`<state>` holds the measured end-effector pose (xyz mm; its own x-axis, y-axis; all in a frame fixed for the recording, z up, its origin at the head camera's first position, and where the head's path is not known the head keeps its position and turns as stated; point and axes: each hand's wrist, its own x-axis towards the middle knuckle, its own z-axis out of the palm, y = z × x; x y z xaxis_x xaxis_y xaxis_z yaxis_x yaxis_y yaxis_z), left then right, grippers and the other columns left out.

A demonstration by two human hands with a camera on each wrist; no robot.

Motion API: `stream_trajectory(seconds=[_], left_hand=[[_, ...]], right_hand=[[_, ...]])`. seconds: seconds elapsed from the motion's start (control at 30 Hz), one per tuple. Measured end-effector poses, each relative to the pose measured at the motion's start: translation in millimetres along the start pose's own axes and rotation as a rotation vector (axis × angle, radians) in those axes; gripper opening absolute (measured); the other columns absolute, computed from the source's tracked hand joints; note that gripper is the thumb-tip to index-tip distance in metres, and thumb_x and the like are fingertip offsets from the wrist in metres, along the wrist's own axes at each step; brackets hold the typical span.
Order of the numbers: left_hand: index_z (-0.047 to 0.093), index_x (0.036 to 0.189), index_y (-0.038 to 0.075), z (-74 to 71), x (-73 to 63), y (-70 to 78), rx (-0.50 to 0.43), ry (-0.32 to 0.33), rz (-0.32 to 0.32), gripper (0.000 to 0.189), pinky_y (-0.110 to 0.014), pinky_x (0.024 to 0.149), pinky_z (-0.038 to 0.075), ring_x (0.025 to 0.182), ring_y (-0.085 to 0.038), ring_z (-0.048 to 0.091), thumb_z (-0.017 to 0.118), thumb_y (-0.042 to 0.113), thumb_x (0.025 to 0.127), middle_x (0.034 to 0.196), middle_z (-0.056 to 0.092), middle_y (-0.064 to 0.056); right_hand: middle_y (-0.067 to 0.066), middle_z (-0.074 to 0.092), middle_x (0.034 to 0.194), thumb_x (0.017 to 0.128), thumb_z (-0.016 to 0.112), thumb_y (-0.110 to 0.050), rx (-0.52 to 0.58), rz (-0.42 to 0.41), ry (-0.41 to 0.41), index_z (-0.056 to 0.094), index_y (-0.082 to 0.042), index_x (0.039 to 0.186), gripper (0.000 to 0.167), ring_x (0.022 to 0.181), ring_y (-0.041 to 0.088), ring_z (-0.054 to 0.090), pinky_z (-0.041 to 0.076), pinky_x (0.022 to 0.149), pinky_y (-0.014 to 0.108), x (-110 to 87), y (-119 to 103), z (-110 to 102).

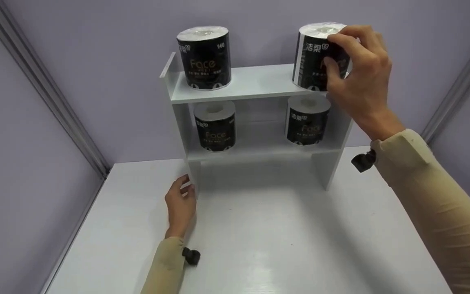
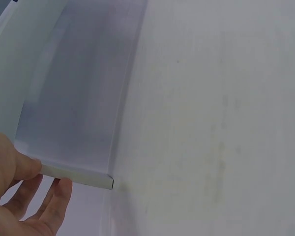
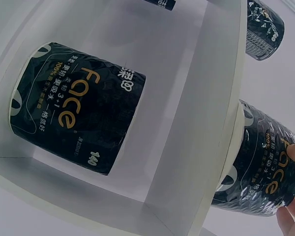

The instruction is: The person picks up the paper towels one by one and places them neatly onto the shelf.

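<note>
My right hand (image 1: 363,77) grips a toilet paper roll (image 1: 311,61) in a black wrapper, thumb at the front and fingers at the upper side. This roll stands upright at the right end of the top board of a white shelf (image 1: 259,81); in the right wrist view its base sits right at the board. Low on the left, my left hand (image 1: 181,206) pinches the front edge of the shelf's side panel (image 2: 78,175) between thumb and fingers. Another wrapped roll (image 1: 206,61) stands at the top board's left end.
On the middle board stand a left roll (image 1: 216,132) and a right roll (image 1: 306,124), both upright. The shelf rests on a white table (image 1: 255,241) against a pale back wall (image 1: 137,61). Metal frame posts (image 1: 59,98) run along the sides.
</note>
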<state>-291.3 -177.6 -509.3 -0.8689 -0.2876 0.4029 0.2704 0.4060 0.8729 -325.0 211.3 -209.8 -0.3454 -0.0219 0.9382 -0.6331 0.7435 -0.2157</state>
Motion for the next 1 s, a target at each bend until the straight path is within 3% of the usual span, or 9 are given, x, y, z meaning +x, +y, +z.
stream_trajectory(seconds=[0.3, 0.53, 1.0], left_hand=[[0.062, 0.141, -0.005, -0.4, 1.5, -1.7, 0.018, 0.001, -0.007, 0.037, -0.046, 0.100, 0.062, 0.119, -0.039, 0.071, 0.063, -0.002, 0.104, 0.138, 0.066, -0.023], [0.060, 0.143, -0.004, 0.1, 0.6, -1.6, 0.013, -0.009, -0.019, 0.038, -0.046, 0.101, 0.062, 0.121, -0.038, 0.070, 0.063, 0.001, 0.105, 0.140, 0.064, -0.022], [0.061, 0.142, -0.005, 1.5, 2.2, -2.1, 0.009, -0.006, -0.015, 0.038, -0.046, 0.100, 0.062, 0.120, -0.039, 0.071, 0.063, 0.000, 0.105, 0.139, 0.065, -0.023]], right_hand=[[0.015, 0.070, 0.124, 0.091, 0.076, -0.006, 0.003, 0.008, -0.001, 0.078, -0.004, 0.123, 0.033, 0.119, 0.032, 0.061, 0.050, 0.102, 0.040, 2.3, 0, 4], [0.009, 0.071, 0.125, 0.091, 0.077, -0.005, 0.005, 0.107, -0.024, 0.079, -0.009, 0.124, 0.033, 0.121, 0.028, 0.061, 0.049, 0.106, 0.039, 5.3, -1, 7], [0.008, 0.070, 0.124, 0.090, 0.078, -0.006, -0.002, 0.125, -0.019, 0.079, -0.009, 0.123, 0.033, 0.123, 0.027, 0.060, 0.049, 0.108, 0.037, 8.2, 2, 13]])
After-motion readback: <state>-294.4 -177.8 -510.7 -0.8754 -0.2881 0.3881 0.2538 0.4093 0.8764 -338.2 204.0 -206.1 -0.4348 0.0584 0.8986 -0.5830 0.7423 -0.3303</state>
